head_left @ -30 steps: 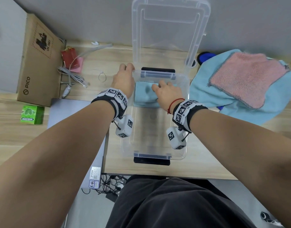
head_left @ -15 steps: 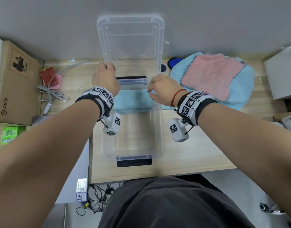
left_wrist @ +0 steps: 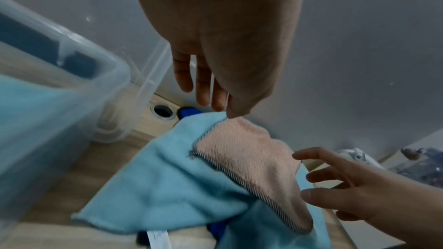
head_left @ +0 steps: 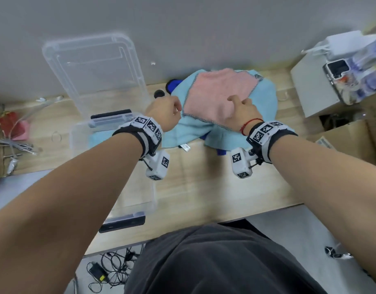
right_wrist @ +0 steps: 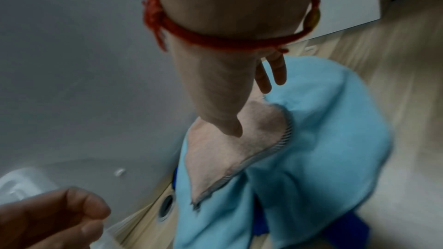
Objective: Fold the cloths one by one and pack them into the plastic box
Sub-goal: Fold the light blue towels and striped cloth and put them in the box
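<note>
A pink cloth (head_left: 218, 96) lies spread on a larger light blue cloth (head_left: 191, 132) at the back of the wooden table. A dark blue cloth (head_left: 221, 152) peeks out from under both. My left hand (head_left: 174, 109) hovers at the pink cloth's left edge, fingers loosely curled and holding nothing. My right hand (head_left: 242, 107) is over the pink cloth's near part with fingers spread. In the left wrist view my left hand's fingers (left_wrist: 203, 90) hang just above the pink cloth's (left_wrist: 246, 150) far corner. To the left, the clear plastic box (head_left: 76, 134) holds a folded light blue cloth (head_left: 102, 139).
The box's lid (head_left: 93, 66) leans upright against the grey wall. A cable hole (head_left: 159, 94) sits by the cloths' left edge. A white box (head_left: 314, 90) and cardboard boxes (head_left: 348, 141) stand at the right. Cables (head_left: 15, 143) lie far left.
Both hands have left the box and moved right to the pink cloth. The folded light blue cloth stays in the box. My view has turned right.
</note>
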`<state>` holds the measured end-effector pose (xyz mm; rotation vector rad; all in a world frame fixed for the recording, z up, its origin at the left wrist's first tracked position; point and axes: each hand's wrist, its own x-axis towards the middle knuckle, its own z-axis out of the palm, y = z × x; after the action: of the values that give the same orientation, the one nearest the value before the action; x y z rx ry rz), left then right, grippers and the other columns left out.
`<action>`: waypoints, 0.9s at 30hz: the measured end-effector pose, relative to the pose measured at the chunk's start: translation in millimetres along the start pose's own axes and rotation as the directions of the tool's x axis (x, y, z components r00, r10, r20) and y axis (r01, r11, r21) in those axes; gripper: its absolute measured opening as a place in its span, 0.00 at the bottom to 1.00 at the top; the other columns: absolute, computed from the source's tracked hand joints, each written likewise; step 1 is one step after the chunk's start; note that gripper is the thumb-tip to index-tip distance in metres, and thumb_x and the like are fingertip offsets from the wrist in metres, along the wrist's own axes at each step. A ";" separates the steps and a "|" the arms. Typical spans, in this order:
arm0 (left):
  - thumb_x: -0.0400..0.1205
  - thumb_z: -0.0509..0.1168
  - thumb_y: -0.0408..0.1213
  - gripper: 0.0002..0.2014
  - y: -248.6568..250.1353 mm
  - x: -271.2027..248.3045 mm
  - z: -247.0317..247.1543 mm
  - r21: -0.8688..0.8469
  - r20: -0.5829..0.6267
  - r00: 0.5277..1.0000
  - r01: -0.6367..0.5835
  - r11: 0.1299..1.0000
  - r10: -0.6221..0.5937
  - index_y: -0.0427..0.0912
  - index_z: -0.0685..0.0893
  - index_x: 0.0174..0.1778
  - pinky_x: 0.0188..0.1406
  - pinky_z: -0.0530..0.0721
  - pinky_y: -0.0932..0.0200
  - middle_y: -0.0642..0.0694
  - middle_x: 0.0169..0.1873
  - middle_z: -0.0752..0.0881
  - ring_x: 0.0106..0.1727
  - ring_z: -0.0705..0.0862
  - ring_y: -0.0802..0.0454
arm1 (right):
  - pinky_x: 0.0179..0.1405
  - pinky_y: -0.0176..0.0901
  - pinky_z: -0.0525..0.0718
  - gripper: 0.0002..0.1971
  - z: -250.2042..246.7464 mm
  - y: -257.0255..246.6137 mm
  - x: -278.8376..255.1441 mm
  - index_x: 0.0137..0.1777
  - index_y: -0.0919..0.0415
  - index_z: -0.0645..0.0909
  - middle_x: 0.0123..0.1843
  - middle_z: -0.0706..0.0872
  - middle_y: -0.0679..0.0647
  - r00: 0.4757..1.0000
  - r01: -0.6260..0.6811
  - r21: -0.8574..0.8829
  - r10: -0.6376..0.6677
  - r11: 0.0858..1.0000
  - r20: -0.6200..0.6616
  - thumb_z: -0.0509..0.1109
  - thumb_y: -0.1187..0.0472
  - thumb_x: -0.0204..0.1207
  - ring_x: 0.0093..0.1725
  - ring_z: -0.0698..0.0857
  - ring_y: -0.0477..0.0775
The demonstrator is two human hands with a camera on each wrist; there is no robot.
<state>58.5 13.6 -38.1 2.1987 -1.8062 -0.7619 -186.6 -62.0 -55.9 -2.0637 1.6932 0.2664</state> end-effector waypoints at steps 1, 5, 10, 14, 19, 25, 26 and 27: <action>0.77 0.64 0.37 0.06 4.5 2.4 9.8 -0.004 0.014 1.000 -0.007 1.000 0.007 0.50 0.83 0.47 0.46 0.83 0.52 0.50 0.42 0.87 0.44 0.84 0.48 | 0.60 0.61 0.81 0.34 2.6 12.1 2.0 0.77 0.48 0.59 0.66 0.72 0.66 0.999 -0.027 0.015 0.027 1.000 0.024 0.69 0.51 0.72 0.61 0.77 0.71; 0.77 0.66 0.37 0.08 21.7 14.5 47.5 -0.017 0.061 0.998 -0.031 0.999 0.032 0.48 0.83 0.51 0.45 0.80 0.56 0.52 0.45 0.86 0.45 0.83 0.50 | 0.62 0.60 0.80 0.42 11.6 51.0 11.6 0.77 0.52 0.55 0.62 0.76 0.66 0.993 -0.062 0.079 0.054 0.995 0.105 0.75 0.50 0.67 0.60 0.79 0.70; 0.74 0.72 0.36 0.19 48.1 27.4 77.1 -0.084 0.148 0.982 -0.106 0.991 0.118 0.46 0.83 0.62 0.52 0.81 0.55 0.47 0.60 0.78 0.46 0.78 0.55 | 0.62 0.59 0.81 0.43 20.3 79.0 28.1 0.72 0.62 0.63 0.64 0.77 0.64 0.984 -0.072 -0.017 0.074 0.997 0.162 0.82 0.52 0.61 0.62 0.79 0.68; 0.71 0.74 0.34 0.29 60.4 36.0 94.2 -0.094 0.285 0.942 -0.156 0.983 0.176 0.48 0.80 0.70 0.63 0.80 0.50 0.46 0.76 0.70 0.63 0.81 0.47 | 0.63 0.55 0.81 0.28 32.6 103.4 38.1 0.66 0.58 0.77 0.62 0.75 0.60 0.977 -0.077 -0.133 0.102 0.988 0.185 0.78 0.53 0.66 0.61 0.79 0.65; 0.69 0.73 0.27 0.34 70.4 44.9 105.1 -0.063 0.248 0.955 -0.152 0.986 0.163 0.41 0.76 0.74 0.72 0.64 0.62 0.40 0.76 0.73 0.75 0.73 0.44 | 0.58 0.54 0.81 0.09 40.7 120.6 39.8 0.52 0.52 0.84 0.55 0.76 0.59 0.992 -0.029 -0.076 0.038 0.997 0.118 0.67 0.60 0.74 0.58 0.80 0.66; 0.77 0.67 0.26 0.21 75.5 71.0 75.6 0.032 -0.078 0.996 0.052 0.998 -0.049 0.39 0.80 0.67 0.66 0.75 0.55 0.41 0.65 0.81 0.63 0.81 0.43 | 0.47 0.55 0.78 0.10 10.9 108.1 37.2 0.48 0.59 0.73 0.44 0.82 0.63 0.992 0.097 0.201 -0.079 0.975 -0.096 0.56 0.54 0.75 0.48 0.80 0.66; 0.77 0.64 0.24 0.23 74.9 76.3 67.5 0.057 -0.103 0.990 0.102 0.993 -0.095 0.38 0.78 0.69 0.66 0.74 0.56 0.40 0.68 0.78 0.64 0.81 0.42 | 0.45 0.55 0.77 0.11 3.1 103.5 37.6 0.48 0.59 0.72 0.41 0.81 0.62 0.990 0.100 0.281 -0.066 0.955 -0.127 0.55 0.54 0.74 0.45 0.79 0.67; 0.76 0.63 0.22 0.25 73.8 81.4 60.0 0.079 -0.123 0.983 0.144 0.986 -0.134 0.37 0.76 0.71 0.67 0.74 0.55 0.40 0.71 0.74 0.65 0.79 0.41 | 0.45 0.55 0.76 0.10 -4.8 98.0 38.5 0.48 0.59 0.71 0.39 0.80 0.62 0.987 0.102 0.358 -0.050 0.928 -0.151 0.54 0.54 0.74 0.44 0.79 0.67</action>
<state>-24.9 -71.5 -76.5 2.3928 -1.6746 -0.5748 -273.1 -111.8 -89.8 -1.8951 1.5929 -0.2113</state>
